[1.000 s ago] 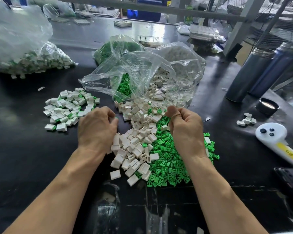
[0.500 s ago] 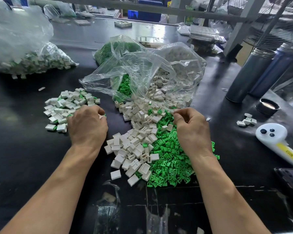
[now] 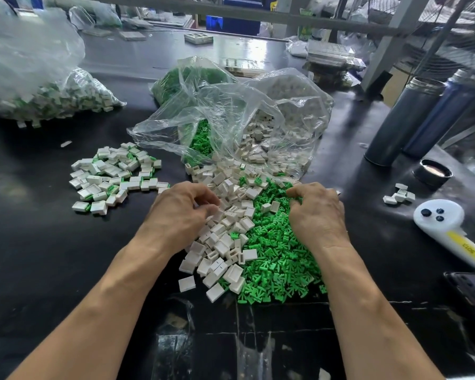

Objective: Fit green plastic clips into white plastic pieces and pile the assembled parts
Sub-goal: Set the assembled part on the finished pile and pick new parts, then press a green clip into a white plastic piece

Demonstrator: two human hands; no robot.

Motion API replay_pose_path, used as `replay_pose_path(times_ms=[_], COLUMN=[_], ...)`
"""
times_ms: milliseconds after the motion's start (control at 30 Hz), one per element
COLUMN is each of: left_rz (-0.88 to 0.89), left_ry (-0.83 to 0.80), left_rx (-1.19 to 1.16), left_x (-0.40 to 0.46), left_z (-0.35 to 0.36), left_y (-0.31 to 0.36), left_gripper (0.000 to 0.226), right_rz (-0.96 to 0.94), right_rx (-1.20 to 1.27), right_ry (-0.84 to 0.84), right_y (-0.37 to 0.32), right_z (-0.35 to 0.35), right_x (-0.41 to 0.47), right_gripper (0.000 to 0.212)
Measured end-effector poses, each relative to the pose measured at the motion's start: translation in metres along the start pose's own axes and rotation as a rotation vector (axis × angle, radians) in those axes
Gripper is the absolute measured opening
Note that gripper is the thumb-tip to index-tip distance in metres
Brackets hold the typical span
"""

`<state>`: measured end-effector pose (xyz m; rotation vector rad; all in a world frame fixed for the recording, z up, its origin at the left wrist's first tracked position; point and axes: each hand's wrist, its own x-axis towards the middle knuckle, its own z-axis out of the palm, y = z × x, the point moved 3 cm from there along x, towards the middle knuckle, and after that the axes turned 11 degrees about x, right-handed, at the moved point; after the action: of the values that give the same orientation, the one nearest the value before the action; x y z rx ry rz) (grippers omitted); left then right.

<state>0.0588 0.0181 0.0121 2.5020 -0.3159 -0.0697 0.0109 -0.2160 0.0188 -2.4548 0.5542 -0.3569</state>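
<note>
A: What's lying round the clear bag (image 3: pixel 231 116)?
B: Green clips (image 3: pixel 280 259) and white pieces (image 3: pixel 225 237) are spilling in front of it; the assembled pile (image 3: pixel 113 176) is lying left.
A: The hands?
B: The left hand (image 3: pixel 178 212) is curling its fingers into the whites, the right hand (image 3: pixel 317 212) into the greens; any grip, I can't tell.

Viewpoint: head-worn, above the black table (image 3: pixel 39 256)
Facing: forward and down, wide-angle
Nearness: close over both forearms; left hand (image 3: pixel 180 212) and right hand (image 3: pixel 317 212) sat mid-frame
Shared: single view only
</note>
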Motion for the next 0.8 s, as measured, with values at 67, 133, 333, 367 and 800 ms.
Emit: replay_pose_path(times_ms=[67,133,333,367,800], left_rz=[-0.003,-0.009,-0.006,-0.01,0.01], left_ry=[-0.029,-0.054,-0.075,-0.069,0.012], left_rx=[-0.028,-0.058,-0.019,-0.016,-0.173], left_x=[0.0,-0.001,-0.002,-0.002,-0.002], left_z=[-0.001,-0.001,0.002,0.002,-0.003], left_y=[-0.001,-0.001,0.002,0.002,0.003], left_gripper=[0.013,0.014,0.014,0.013,0.01], right_rz=[0.007,0.007,0.026,0.027,0.001], right_rx=[-0.024,-0.039,-0.049,-0.052,-0.081], right_ry=[-0.011,-0.008,0.002,0.01,0.058], right_y=[0.0,0.0,0.0,0.0,-0.002], right_z=[0.003,0.005,0.009,0.01,0.013], right_x=[0.002,0.003,0.007,0.007,0.01], right_gripper=[0.028,0.024,0.023,0.022,0.02])
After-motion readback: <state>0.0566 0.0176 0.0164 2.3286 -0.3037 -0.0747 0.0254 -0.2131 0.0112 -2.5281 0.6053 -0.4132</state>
